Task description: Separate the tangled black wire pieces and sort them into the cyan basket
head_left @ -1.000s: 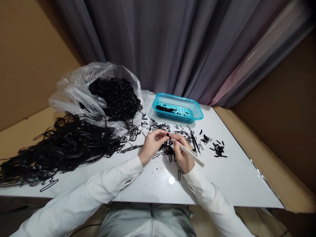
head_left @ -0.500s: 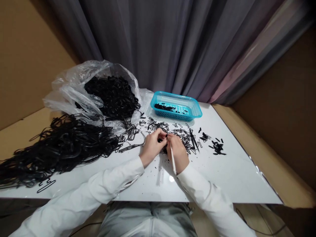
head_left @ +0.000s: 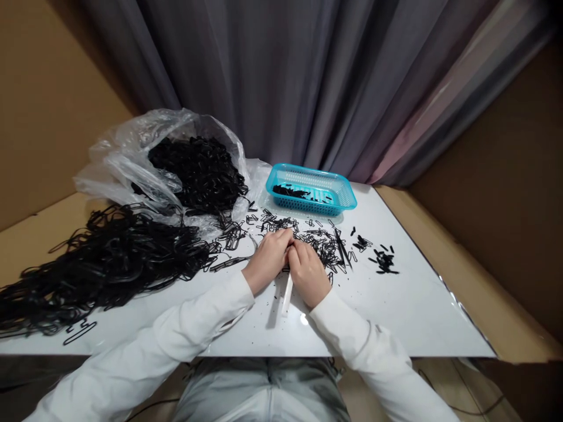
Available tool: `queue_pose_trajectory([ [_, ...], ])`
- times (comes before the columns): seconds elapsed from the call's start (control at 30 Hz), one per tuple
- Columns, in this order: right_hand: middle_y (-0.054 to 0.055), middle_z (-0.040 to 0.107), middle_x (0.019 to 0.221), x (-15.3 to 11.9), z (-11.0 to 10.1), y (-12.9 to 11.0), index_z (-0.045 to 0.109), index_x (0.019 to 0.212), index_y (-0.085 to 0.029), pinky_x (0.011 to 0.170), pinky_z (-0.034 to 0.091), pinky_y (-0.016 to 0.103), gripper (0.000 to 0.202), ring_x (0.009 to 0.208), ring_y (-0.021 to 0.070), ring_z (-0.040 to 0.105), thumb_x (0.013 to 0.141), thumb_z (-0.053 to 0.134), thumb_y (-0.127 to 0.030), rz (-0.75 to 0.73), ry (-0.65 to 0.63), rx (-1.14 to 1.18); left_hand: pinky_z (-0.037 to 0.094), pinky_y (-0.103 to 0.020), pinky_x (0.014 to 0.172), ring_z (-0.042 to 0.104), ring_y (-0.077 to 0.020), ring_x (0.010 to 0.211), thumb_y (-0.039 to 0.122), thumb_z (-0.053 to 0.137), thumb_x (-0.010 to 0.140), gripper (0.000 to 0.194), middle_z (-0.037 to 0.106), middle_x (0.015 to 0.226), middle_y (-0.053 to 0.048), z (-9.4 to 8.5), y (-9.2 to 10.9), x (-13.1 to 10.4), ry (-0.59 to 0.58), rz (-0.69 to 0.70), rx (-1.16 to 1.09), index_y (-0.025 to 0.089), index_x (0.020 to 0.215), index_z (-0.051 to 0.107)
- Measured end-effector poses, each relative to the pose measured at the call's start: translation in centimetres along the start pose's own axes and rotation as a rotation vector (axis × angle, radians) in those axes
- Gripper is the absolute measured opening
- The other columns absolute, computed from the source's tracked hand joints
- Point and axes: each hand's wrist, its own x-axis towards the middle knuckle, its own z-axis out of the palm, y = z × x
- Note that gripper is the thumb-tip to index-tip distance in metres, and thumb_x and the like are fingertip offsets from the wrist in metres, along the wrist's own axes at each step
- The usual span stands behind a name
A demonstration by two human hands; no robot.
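White table (head_left: 396, 316), grey curtain (head_left: 246, 76) behind. Right hand (head_left: 308, 274): curled round white stick (head_left: 287, 296). Left hand (head_left: 269, 258): bent, just beside; cannot tell its hold.

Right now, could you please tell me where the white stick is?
In the head view, the white stick is below the picture's middle, jutting from the right hand toward the near edge of the table.

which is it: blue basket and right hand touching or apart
Apart: the head view shows black loops and white tabletop between right hand and blue plastic basket.
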Motion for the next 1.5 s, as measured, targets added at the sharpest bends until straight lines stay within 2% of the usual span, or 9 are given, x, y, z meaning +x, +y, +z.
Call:
queue_pose_trajectory([
  [0.23, 0.021, 0.062, 0.106, -0.1, 0.5, -0.2, 0.058, 0.101, -0.010, 0.090, 0.050, 0.048, 0.026, 0.102, 0.0269, 0.057, 0.093, 0.033, -0.008, 0.039, 0.005, -0.016, 0.039, -0.035, 0.075, 0.050, -0.0212, 0.076, 0.004, 0.041, 0.085, 0.020, 0.053, 0.077, -0.002, 0.2, 0.3, -0.1, -0.005, -0.010, 0.085, 0.022, 0.075, 0.044],
  [0.37, 0.015, 0.062, 0.109, -0.2, 1.0, -0.7, 0.059, 0.100, -0.011, 0.092, 0.050, 0.045, 0.018, 0.104, 0.0236, 0.058, 0.092, 0.043, -0.007, 0.107, 0.019, 0.011, 0.039, -0.036, 0.078, 0.050, -0.0215, 0.079, 0.007, 0.043, 0.088, 0.017, 0.054, 0.080, -0.003, 0.4, 0.5, 0.0, 0.002, -0.023, 0.084, 0.020, 0.078, 0.047],
  [0.5, 0.008, 0.060, 0.116, -0.3, 1.4, -0.4, 0.059, 0.108, -0.015, 0.089, 0.051, 0.042, 0.019, 0.104, 0.0200, 0.060, 0.091, 0.055, -0.021, 0.214, 0.038, 0.075, 0.038, -0.039, 0.082, 0.049, -0.0221, 0.079, 0.007, 0.044, 0.087, 0.016, 0.053, 0.081, -0.004, 0.3, 0.9, -0.1, 0.002, -0.025, 0.026, 0.020, 0.078, 0.050],
  [0.63, 0.008, 0.060, 0.117, -0.4, 1.3, 2.1, 0.057, 0.115, -0.016, 0.085, 0.052, 0.041, 0.029, 0.100, 0.0197, 0.061, 0.091, 0.056, -0.032, 0.375, 0.074, 0.176, 0.037, -0.040, 0.088, 0.051, -0.0219, 0.082, 0.002, 0.051, 0.079, 0.018, 0.055, 0.081, -0.002, 0.5, 1.7, -0.9, -0.030, -0.014, -0.123, 0.019, 0.074, 0.054],
  [0.7, 0.008, 0.060, 0.117, -0.5, 1.2, 3.3, 0.056, 0.117, -0.016, 0.083, 0.053, 0.041, 0.031, 0.099, 0.0195, 0.061, 0.091, 0.056, -0.033, 0.440, 0.082, 0.256, 0.040, -0.038, 0.086, 0.053, -0.0209, 0.082, 0.001, 0.055, 0.076, 0.018, 0.058, 0.082, -0.002, 0.8, 1.9, -1.1, -0.046, -0.027, -0.232, 0.019, 0.074, 0.056],
  [0.9, 0.006, 0.063, 0.108, -0.5, 0.6, 4.0, 0.058, 0.111, -0.015, 0.078, 0.054, 0.037, 0.028, 0.090, 0.0165, 0.063, 0.091, 0.055, -0.034, 0.554, 0.109, 0.570, 0.049, -0.031, 0.074, 0.062, -0.0167, 0.077, 0.019, 0.057, 0.080, 0.003, 0.064, 0.080, -0.003, 1.4, 0.1, 0.0, 0.042, -0.244, -0.627, 0.016, 0.082, 0.058],
  [1.0, 0.006, 0.063, 0.107, -0.2, 0.0, 4.0, 0.059, 0.110, -0.015, 0.080, 0.053, 0.038, 0.027, 0.092, 0.0173, 0.063, 0.091, 0.054, -0.035, 0.563, 0.133, 0.734, 0.049, -0.031, 0.074, 0.063, -0.0160, 0.075, 0.028, 0.060, 0.078, 0.014, 0.065, 0.078, -0.003, 1.3, -0.7, 0.4, 0.078, -0.335, -0.788, 0.015, 0.084, 0.060],
  [1.17, 0.006, 0.064, 0.108, 0.2, -0.6, 4.1, 0.061, 0.105, -0.015, 0.084, 0.052, 0.039, 0.026, 0.096, 0.0178, 0.063, 0.092, 0.053, -0.037, 0.520, 0.101, 0.974, 0.046, -0.031, 0.079, 0.062, -0.0164, 0.079, 0.034, 0.067, 0.073, 0.023, 0.068, 0.084, -0.004, 0.9, -0.6, 0.4, 0.120, -0.409, -0.931, 0.014, 0.085, 0.065],
  [1.5, 0.005, 0.067, 0.096, 0.3, -1.0, 3.5, 0.063, 0.096, -0.016, 0.087, 0.049, 0.040, 0.032, 0.094, 0.0181, 0.063, 0.093, 0.047, -0.043, 0.515, 0.105, 1.038, 0.045, -0.031, 0.081, 0.062, -0.0163, 0.080, 0.028, 0.069, 0.071, 0.018, 0.069, 0.084, -0.004, 0.7, -0.6, 0.5, 0.139, -0.432, -0.977, 0.014, 0.084, 0.068],
])
